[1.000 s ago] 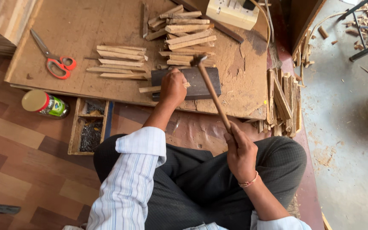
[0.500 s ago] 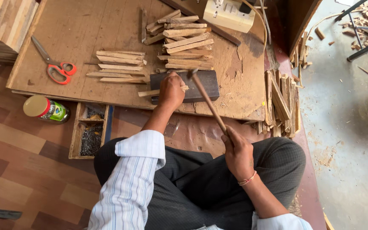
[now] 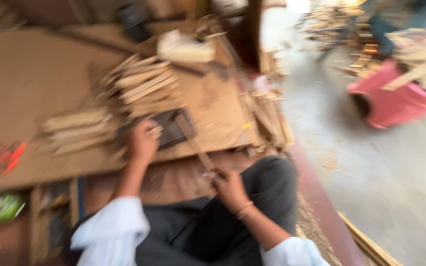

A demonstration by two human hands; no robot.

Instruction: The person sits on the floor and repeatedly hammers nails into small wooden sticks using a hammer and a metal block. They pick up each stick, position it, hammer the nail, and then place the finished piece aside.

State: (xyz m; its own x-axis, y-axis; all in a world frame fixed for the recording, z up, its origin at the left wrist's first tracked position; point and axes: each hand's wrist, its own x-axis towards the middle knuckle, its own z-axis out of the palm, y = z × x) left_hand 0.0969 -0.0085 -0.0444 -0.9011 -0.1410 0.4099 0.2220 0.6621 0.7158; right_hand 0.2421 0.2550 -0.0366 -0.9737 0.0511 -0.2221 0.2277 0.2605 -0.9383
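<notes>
Hammer (image 3: 193,143) sits between both hands, wooden handle running from the right hand (image 3: 230,187) up & left to a head that's on or just over the dark block (image 3: 171,129) – whole frame is motion-blurred, so can't tell if head touches. Nearest the camera: dark trousers (image 3: 208,231) over crossed legs, white striped sleeves (image 3: 107,231) at both arms. Right hand w/ a thin bracelet at the wrist is clenched round the lower end of the handle, fingers wrapped on it. Left hand (image 3: 141,143) is further fwd, resting at the near-left edge of the dark block, fingers curled down on a small light wood piece there; exact grip too blurred to tell. Low left, by the knee: a small open wooden box (image 3: 50,216) w/ compartments, and beside it a green-and-red tin (image 3: 3,207) on the floor. Bench (image 3: 35,83) is a low brown board carrying everything: block near its front edge, a row of flat wood strips (image 3: 77,130) just left of the left hand, red-handled scissors (image 3: 1,155) at far left edge. Behind the block, a bigger pile of strips (image 3: 141,86), loosely stacked, tilted. Beyond that, a pale boxy object (image 3: 186,49) near the bench's back edge. More offcuts (image 3: 267,120) lean at the bench's right side. Further right, grey concrete floor (image 3: 371,172), a red tub (image 3: 395,101) on its side, well apart from the bench, w/ blurred timber scraps behind it.
</notes>
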